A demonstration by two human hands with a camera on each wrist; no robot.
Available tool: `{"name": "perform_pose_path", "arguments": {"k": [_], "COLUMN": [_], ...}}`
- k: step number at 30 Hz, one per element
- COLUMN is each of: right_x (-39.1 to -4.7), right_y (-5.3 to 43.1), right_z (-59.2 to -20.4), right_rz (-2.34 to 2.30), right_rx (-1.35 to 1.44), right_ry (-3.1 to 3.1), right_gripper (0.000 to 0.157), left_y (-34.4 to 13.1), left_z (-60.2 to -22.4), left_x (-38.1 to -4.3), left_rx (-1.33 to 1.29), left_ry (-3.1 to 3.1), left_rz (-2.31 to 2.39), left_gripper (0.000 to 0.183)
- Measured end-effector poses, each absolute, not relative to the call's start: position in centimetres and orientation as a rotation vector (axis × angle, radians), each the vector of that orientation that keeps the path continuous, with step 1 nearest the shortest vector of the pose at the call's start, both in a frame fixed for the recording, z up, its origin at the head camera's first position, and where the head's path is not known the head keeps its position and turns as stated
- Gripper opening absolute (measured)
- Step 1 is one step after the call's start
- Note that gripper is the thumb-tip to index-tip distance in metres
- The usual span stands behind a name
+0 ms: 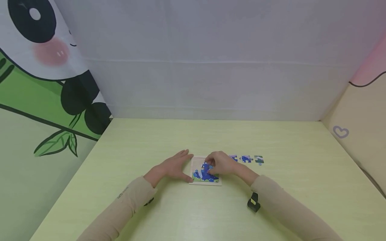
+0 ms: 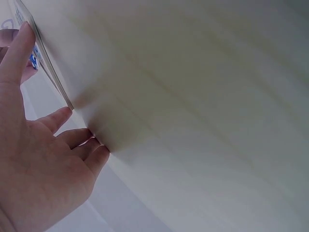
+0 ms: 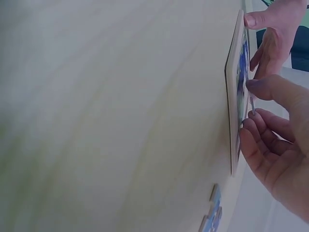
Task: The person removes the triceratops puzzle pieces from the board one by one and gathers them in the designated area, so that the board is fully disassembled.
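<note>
A small wooden-framed jigsaw board (image 1: 206, 183) lies on the table, partly filled with blue dinosaur pieces (image 1: 207, 174). My left hand (image 1: 176, 165) is spread along its left side, thumb at the near corner and a fingertip at the far one; in the left wrist view the left hand (image 2: 53, 159) rests its other fingertips on the tabletop. Over the board's right part, my right hand (image 1: 222, 163) pinches a puzzle piece. That thin puzzle piece (image 3: 252, 102) shows edge-on between thumb and fingers in the right wrist view; its picture side is mostly hidden.
Right of the board, loose pieces lie in a row: one partly behind the right hand, a blue piece (image 1: 246, 159) and a greyish-green piece (image 1: 259, 159). A pale wall (image 1: 217, 90) rises behind the table (image 1: 193, 214), with printed panels on both sides.
</note>
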State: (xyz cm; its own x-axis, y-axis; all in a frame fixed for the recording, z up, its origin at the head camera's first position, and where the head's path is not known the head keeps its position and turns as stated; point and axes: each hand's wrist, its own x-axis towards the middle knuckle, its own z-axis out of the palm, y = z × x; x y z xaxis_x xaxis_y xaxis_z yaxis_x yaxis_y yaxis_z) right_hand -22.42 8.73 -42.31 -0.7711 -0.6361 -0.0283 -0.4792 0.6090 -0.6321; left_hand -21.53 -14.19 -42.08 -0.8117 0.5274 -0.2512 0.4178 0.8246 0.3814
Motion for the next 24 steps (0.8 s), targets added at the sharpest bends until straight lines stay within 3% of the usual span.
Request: {"name": "perform_pose_path", "arguments": {"k": [24], "right_x": [-22.46], "right_y": [9.14], "right_z": [-42.27], "right_rz": [-0.874], "right_rx": [-0.956], "right_ry": [2.607], "right_gripper": [0.038], "left_y": [-14.13], "left_z": [-42.20], "left_x": [-21.70], "left_rx": [0.710], "left_ry": [2.651], "left_rz": [0.439], "left_gripper": [0.091]}}
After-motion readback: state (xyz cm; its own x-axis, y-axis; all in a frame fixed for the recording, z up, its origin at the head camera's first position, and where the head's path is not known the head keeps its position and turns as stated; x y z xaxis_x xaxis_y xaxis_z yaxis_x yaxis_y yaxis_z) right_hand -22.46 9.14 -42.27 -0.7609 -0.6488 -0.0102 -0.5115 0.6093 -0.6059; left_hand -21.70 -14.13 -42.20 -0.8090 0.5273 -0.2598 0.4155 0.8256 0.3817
